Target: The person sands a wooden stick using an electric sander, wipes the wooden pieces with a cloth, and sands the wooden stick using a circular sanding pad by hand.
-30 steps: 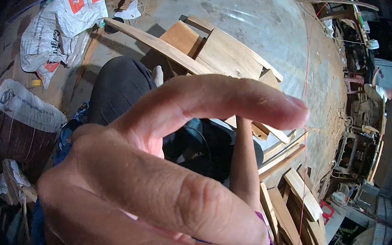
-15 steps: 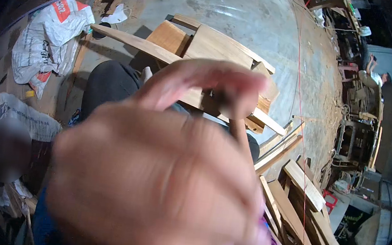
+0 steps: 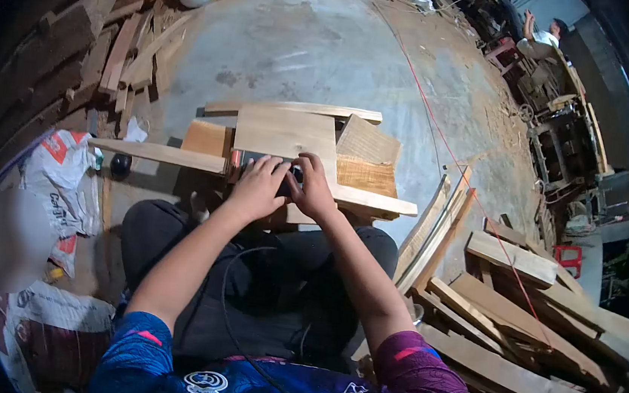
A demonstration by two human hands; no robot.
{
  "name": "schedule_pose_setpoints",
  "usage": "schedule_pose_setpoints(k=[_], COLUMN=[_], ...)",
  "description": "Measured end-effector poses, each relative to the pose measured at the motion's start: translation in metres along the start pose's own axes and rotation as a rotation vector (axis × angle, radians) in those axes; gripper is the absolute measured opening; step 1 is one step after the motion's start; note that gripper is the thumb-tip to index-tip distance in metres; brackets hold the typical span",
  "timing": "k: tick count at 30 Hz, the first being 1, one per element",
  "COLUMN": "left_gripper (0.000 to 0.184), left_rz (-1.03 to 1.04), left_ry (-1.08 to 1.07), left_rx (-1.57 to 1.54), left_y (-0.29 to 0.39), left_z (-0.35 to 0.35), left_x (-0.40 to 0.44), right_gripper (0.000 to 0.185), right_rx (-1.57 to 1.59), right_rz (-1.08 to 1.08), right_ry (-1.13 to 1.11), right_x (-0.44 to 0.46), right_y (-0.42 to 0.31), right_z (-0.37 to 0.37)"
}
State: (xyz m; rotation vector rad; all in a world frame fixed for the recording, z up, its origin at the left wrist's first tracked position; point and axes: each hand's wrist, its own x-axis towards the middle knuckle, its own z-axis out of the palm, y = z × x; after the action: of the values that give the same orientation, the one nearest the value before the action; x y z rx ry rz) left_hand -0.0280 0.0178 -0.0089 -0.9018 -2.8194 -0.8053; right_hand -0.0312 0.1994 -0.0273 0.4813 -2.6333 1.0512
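Both hands meet over a wooden frame assembly [image 3: 287,132] that lies in front of my knees. Between them is a dark object [image 3: 285,187], mostly covered, and its kind I cannot make out. My left hand [image 3: 254,189] has its fingers laid over the object's upper edge, near a small reddish-orange end piece [image 3: 236,159]. From the other side my right hand [image 3: 315,190] curls its thumb and fingers onto the same object. A pale tapered wooden leg [image 3: 159,153] sticks out leftward from the assembly, and a pale rail [image 3: 375,200] extends to the right.
Long boards [image 3: 514,322] are heaped at my right. White sacks [image 3: 65,188] lie at my left, with a small black round thing [image 3: 120,166] nearby. A thin black cable [image 3: 226,283] loops over my lap. A red line [image 3: 440,152] crosses the view. Another person [image 3: 545,38] sits far off.
A blurred hand that filled the view close to the camera has gone down. Both hands are now together at the dark object on the wooden assembly. The view has also turned.
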Motion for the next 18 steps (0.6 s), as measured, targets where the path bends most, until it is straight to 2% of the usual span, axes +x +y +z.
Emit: schedule_pose_setpoints(k=[3, 4, 6, 7, 8, 10, 11, 14, 16, 17, 18], left_gripper=[0.065, 0.057, 0.052, 0.05, 0.05, 0.052, 0.052, 0.056, 0.056, 0.055, 0.054], left_rz=[-0.142, -0.141, -0.147, -0.086, -0.077, -0.144, -0.102, -0.174, -0.358, -0.499, -0.547], left_ry=[-0.048, 0.001, -0.083, 0.054, 0.052, -0.135, -0.029, -0.061, -0.101, -0.103, 0.024], left_rx=[0.224, 0.265, 0.238, 0.188, 0.201, 0.164, 0.154, 0.211, 0.171, 0.146, 0.281], left_y=[0.011, 0.011, 0.002, -0.002, -0.007, -0.01, -0.017, -0.056, -0.094, -0.099, -0.114], left_z=[0.012, 0.017, 0.023, 0.026, 0.028, 0.021, 0.021, 0.0, -0.026, -0.047, -0.057], left_x=[0.01, 0.015, 0.033, 0.039, 0.042, 0.049, 0.045, 0.03, 0.017, 0.014, 0.009], right_gripper=[0.031, 0.032, 0.031, 0.032, 0.032, 0.034, 0.038, 0.049, 0.053, 0.057, 0.059], right_rx=[-0.047, -0.086, -0.226, -0.244, -0.235, -0.467, -0.473, -0.432, -0.505, -0.492, -0.494], right_rz=[0.0, 0.009, 0.139, 0.282, 0.284, 0.256, 0.253, 0.315, 0.261, 0.319, 0.349], right_ry=[0.044, 0.086, 0.092, 0.026, 0.039, 0.052, 0.099, 0.018, -0.017, -0.082, -0.104], right_x=[-0.004, -0.009, -0.028, -0.035, -0.038, -0.036, -0.036, -0.035, -0.036, -0.035, -0.034], right_y=[0.006, 0.023, 0.057, 0.066, 0.074, 0.07, 0.069, 0.068, 0.061, 0.06, 0.058], right_z=[-0.022, -0.02, -0.011, -0.007, 0.0, 0.008, 0.012, 0.014, 0.012, 0.012, 0.011])
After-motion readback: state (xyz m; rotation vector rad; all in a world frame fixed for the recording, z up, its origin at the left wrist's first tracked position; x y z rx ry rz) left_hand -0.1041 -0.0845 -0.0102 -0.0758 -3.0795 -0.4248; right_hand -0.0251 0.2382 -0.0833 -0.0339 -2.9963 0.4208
